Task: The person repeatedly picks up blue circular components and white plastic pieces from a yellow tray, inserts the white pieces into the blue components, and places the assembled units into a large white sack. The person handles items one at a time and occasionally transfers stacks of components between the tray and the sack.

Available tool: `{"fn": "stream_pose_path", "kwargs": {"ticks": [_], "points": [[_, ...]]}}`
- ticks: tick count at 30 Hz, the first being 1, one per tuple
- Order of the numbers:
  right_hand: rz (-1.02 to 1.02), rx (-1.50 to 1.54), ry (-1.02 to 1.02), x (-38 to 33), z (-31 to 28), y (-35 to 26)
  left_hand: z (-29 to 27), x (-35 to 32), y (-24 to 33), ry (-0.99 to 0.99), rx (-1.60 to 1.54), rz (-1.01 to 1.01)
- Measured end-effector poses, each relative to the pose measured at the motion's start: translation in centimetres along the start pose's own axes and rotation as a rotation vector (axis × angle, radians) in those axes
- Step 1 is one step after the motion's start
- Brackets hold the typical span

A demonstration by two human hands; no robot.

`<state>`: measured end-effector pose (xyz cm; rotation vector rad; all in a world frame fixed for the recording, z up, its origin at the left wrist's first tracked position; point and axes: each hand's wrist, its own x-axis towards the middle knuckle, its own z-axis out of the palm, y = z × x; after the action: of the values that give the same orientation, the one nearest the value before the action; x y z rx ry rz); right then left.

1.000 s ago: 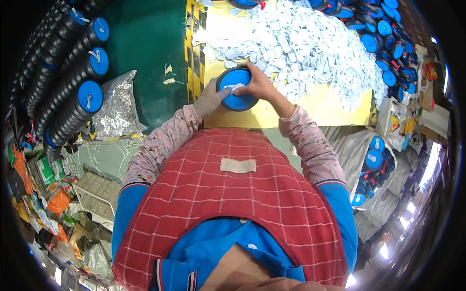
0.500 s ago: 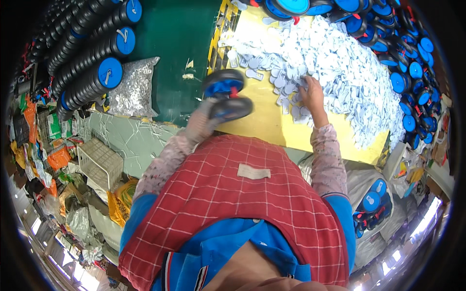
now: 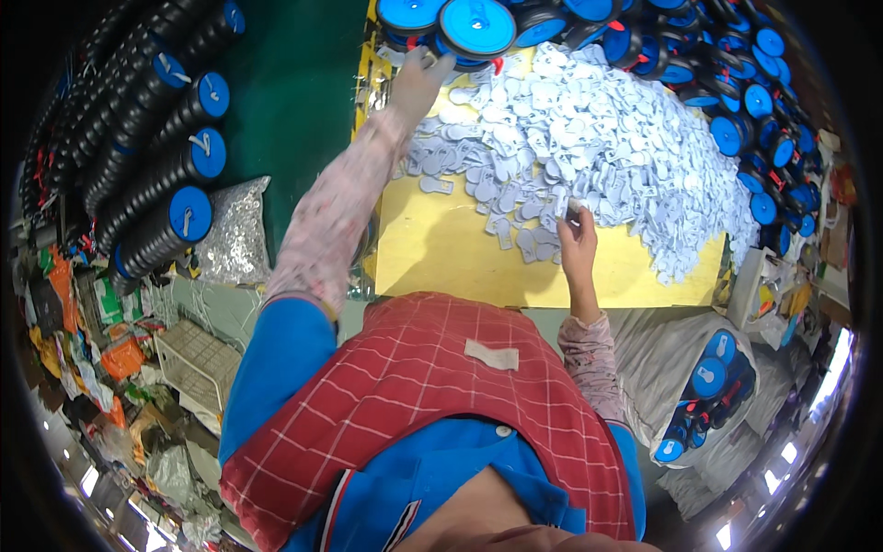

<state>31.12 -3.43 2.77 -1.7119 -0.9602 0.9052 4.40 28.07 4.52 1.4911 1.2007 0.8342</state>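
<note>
Two jobs occupied my hands at once. My right hand [image 3: 578, 247] was at the near edge of the pale heap [image 3: 607, 138], thumb and forefinger pinching one pale tag [image 3: 561, 200]. My left hand [image 3: 416, 90] was stretched to the far left of the yellow counter [image 3: 441, 267], its gloved fingers straight out at the near side of a blue-faced wheel [image 3: 476, 28]; blur kept me from telling whether they gripped it or only touched it.

Doing this well, I judged, meant taking a single tag from the thin near fringe, where fewer pieces overlapped, and holding it lightly by its edge so that no second one clung to it. The wheel seemed to want a firm grip on its black rim, because it sat against its neighbours and a careless pull could have rolled them onto the heap.

As for numbers: one tag in my pinch, and far too many in the heap to count. Two broad blue faces showed nearest my left hand, with uncounted wheels piled at far right. Five blue ends faced me from the black stacks [image 3: 152, 230] on the left, beside one clear bag of metal rings [image 3: 235, 235]. One open sack [image 3: 644, 368] of wheels stood at near right.
</note>
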Motion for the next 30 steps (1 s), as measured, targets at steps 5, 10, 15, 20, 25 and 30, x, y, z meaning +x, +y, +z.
{"fn": "stream_pose_path", "kwargs": {"ticks": [5, 10, 15, 20, 25, 30], "points": [[0.038, 0.065, 0.073, -2.5, -0.2, -1.2, 5.1, 4.0, 4.1, 0.132, -0.694, -0.366], [0.078, 0.223, 0.207, -5.1, 0.2, -2.1, -1.5, -13.5, 4.1, -0.276, -0.409, -0.323], [0.055, 0.098, 0.142, -7.0, 5.0, -5.2, -3.6, -29.7, -2.6, -0.390, -0.589, -0.588], [-0.073, -0.072, 0.049, -8.9, 10.8, -7.8, -4.7, -30.6, -1.3, -0.784, -0.274, -0.621], [-0.228, -0.326, 0.076, -12.1, 14.1, -9.1, -4.9, -29.8, -3.1, -0.319, 0.305, -0.037], [-0.333, -0.533, 0.073, -12.3, 16.5, -10.0, -0.7, -22.6, -3.3, -0.356, 0.231, -0.080]]}}
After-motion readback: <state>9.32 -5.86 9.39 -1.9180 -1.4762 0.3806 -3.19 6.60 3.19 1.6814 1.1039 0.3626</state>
